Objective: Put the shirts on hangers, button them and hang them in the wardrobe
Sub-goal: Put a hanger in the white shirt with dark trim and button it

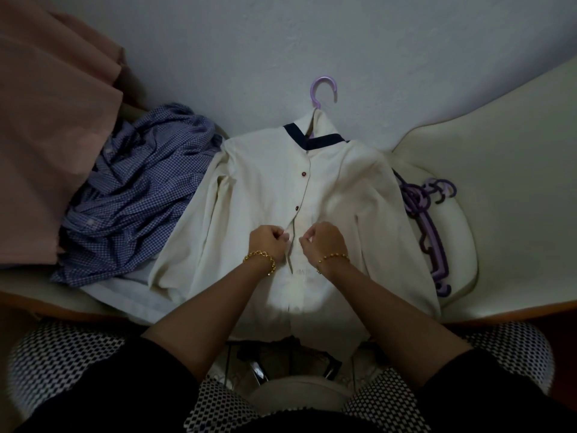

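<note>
Head view looks down on a counter (499, 182) covered with a cream cloth and standing against a pale wall (312, 35). The room is dim.

A cream shirt (265, 189) with a dark collar band lies flat in the middle of the counter, on a purple hanger (324, 89). Only the hook of the hanger shows; the rest is inside the shirt. Two dark buttons (303, 174) near the top are closed.

Below them, the left hand (270, 242) and the right hand (323, 240) each pinch one edge of the shirt front, with fingers curled. Whether a button is between the fingers is hard to see.

A blue checked shirt (134, 189) lies crumpled at the left, beside a pink cloth (53, 135) that the frame cuts off. Spare purple hangers (427, 220) lie at the right, partly under the cream sleeve. The shirt's hem hangs over the front edge of the counter.
</note>
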